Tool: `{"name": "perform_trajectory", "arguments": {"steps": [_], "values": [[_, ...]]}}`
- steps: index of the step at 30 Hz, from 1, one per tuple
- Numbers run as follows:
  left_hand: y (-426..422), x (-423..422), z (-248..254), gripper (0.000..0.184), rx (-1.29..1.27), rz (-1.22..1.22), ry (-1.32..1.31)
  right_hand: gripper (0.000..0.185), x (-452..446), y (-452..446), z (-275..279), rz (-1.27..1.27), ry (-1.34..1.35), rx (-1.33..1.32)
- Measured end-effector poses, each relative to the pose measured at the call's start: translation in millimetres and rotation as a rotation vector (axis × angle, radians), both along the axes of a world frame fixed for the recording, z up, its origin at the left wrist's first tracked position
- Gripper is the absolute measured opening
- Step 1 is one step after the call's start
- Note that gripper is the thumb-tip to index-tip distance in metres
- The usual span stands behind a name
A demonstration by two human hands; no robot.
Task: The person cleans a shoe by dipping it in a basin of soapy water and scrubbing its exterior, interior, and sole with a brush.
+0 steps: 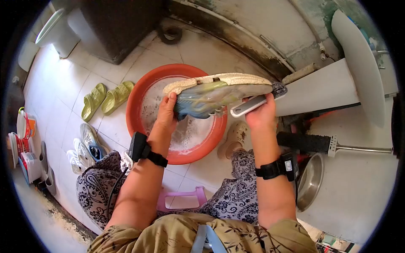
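Note:
Above an orange-red basin (134, 122) of foamy water, a wet blue, grey and yellowish sneaker (202, 99) is held on its side, its cream sole turned up and away from me. My left hand (167, 111) grips one end, thumb against the sole edge. In my right hand (261, 114) is a scrubbing brush (248, 106) with a white and grey handle. Its dark bristles (279, 90) show beyond the fingers, close to the sneaker's other end. Whether the right fingers also touch the sneaker is hidden. Suds (185, 137) cover much of the water.
Green slippers (93, 101) and several sneakers (90, 143) stand on the tiles at left, near stacked tubs (27, 124). A purple plastic stool (182, 198) is below me. A white slab with a metal bowl (311, 181) and a black-bristled long-handled brush (303, 142) lies at right.

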State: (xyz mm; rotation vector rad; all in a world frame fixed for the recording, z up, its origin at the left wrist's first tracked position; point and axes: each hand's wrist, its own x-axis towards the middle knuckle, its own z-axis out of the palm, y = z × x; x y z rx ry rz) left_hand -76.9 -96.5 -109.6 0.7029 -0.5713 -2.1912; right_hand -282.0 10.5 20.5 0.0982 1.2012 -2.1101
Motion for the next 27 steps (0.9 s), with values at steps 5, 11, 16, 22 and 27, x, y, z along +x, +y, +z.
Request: {"name": "perform_trajectory", "arguments": {"steps": [5,11,16,22,27], "values": [[4.4,-1.4,4.8,0.049,-0.012,0.021,0.007,0.031,3.5,2.6,2.2,0.083,-0.004,-0.118],[4.8,0.4,6.6,0.058,-0.098,-0.041,0.088,0.034,4.1,6.6,1.6,0.177,-0.016,-0.201],[4.6,-3.6,2.8,0.057,-0.214,0.073,-0.049,0.031,14.2,8.7,12.7,0.195,-0.011,-0.239],[6.3,-8.7,4.0,0.061,-0.213,0.143,-0.098,0.047,22.8,6.0,16.0,0.262,0.07,-0.109],[13.4,-9.0,10.5,0.057,-0.129,0.105,-0.351,0.047,29.0,1.6,16.8,0.104,0.142,0.011]]}}
